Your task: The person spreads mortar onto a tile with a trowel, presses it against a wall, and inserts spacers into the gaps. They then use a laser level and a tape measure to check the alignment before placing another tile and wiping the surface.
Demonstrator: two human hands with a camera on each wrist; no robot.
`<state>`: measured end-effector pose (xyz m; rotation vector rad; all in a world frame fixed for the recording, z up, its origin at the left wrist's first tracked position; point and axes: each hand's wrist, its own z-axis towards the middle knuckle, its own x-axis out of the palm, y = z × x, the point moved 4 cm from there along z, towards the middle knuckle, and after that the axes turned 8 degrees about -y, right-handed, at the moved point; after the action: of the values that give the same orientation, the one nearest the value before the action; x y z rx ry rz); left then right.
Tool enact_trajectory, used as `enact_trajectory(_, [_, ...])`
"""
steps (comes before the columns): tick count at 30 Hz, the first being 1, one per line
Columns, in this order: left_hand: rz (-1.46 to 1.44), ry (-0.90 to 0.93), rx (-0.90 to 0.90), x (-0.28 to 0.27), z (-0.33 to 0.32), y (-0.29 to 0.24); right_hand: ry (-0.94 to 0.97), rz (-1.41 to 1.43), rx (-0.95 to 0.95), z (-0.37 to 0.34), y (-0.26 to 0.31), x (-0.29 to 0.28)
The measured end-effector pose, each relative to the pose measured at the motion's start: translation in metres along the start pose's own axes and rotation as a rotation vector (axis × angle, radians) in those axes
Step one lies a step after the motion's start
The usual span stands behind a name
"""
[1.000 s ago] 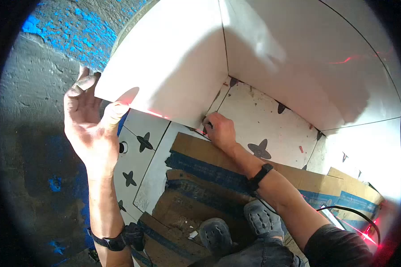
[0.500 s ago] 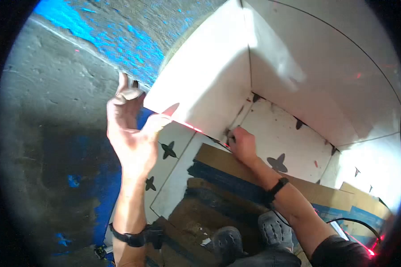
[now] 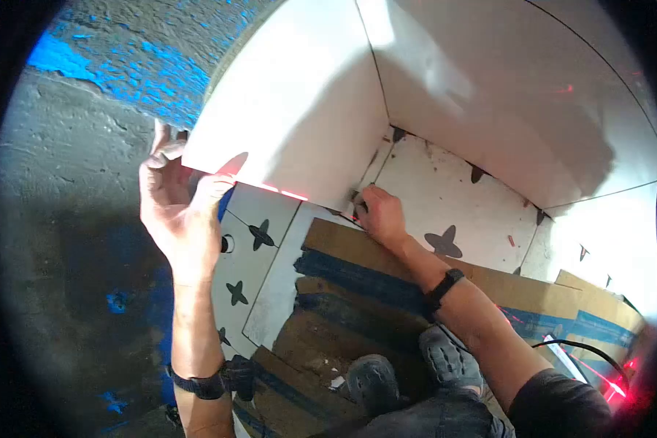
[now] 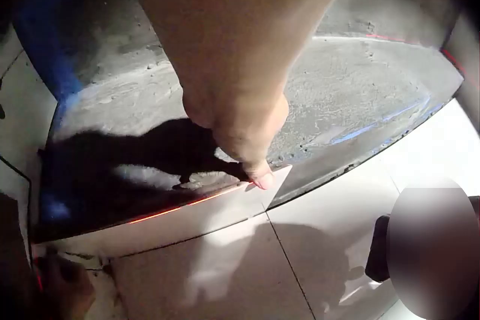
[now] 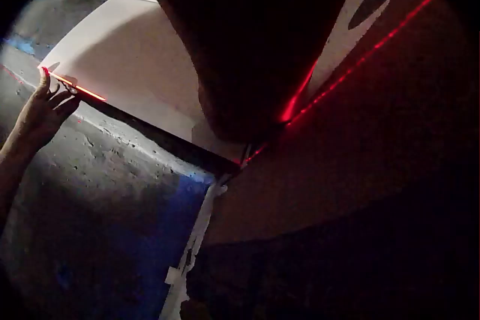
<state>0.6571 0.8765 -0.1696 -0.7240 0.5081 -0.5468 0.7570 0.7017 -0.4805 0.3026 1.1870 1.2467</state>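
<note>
Rough grey wall, flecked with blue, backs a white tile standing above the tiled floor. Left of the person's two hands, the left hand pinches its outer edge near a red laser line — the right hand bends its fingers by the lower corner, grip unclear.

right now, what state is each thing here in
wall tile: upright, edge held
left grip: holding that edge
right grip: curled, contents unclear
floor tile: laid, littered with bits
cardboard: spread flat, ragged-edged
red light: shining
shoes: worn
</note>
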Motion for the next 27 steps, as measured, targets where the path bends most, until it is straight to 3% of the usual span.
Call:
enact_trajectory(4, [-0.098,0.036,-0.126,0.004,0.0,0.002,-0.02,-0.004,0.037,0.001,0.001,0.0])
enact_trajectory(9, [-0.111,-0.001,-0.008,0.001,-0.002,0.005,-0.037,0.047,0.027,0.002,0.001,-0.002])
enact_trajectory(21, [-0.093,0.001,-0.042,-0.001,0.002,0.006,-0.013,0.003,0.002,0.003,0.004,-0.004])
enact_trajectory(23, [-0.029,0.064,-0.07,-0.002,0.004,0.002,-0.072,0.108,0.102,-0.011,0.023,-0.025])
enact_trajectory(25, [-0.027,0.094,-0.086,-0.005,0.006,0.001,0.029,0.124,0.111,-0.039,0.057,-0.057])
enact_trajectory(27, [-0.048,0.103,-0.115,-0.007,0.006,0.001,0.323,0.213,0.136,-0.08,0.083,-0.079])
